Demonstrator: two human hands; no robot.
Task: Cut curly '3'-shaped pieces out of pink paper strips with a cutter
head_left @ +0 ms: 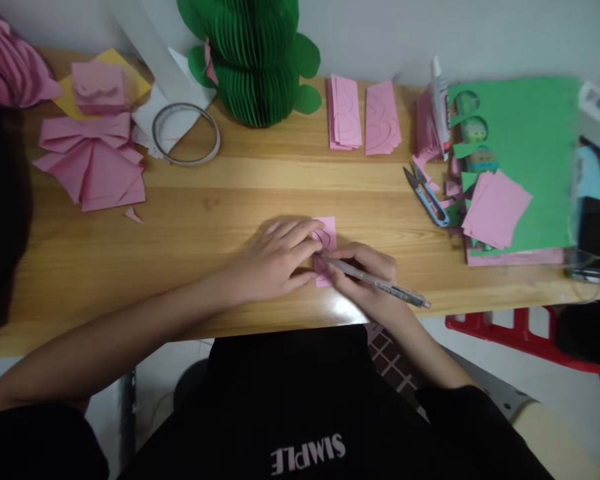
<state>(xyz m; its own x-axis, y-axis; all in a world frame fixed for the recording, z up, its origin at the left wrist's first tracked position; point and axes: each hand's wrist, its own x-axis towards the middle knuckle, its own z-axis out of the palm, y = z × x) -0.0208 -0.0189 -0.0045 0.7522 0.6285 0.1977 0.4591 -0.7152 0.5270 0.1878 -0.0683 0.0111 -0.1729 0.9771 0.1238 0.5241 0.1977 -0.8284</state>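
A small pink paper piece (326, 241) lies near the front edge of the wooden table (205, 220). My left hand (275, 259) rests flat on its left side, fingers stretched out and pressing it down. My right hand (369, 275) is closed round a grey pen (380, 284), whose tip touches the pink paper where curved lines are drawn.
Pink marked strips (364, 115) lie at the back. A green honeycomb paper shape (254, 60), a tape ring (186, 133) and folded pink paper (93, 157) sit left. Thread snips (427, 195), a glue tube (440, 100), green sheets (530, 133) and pink squares (495, 207) are at right.
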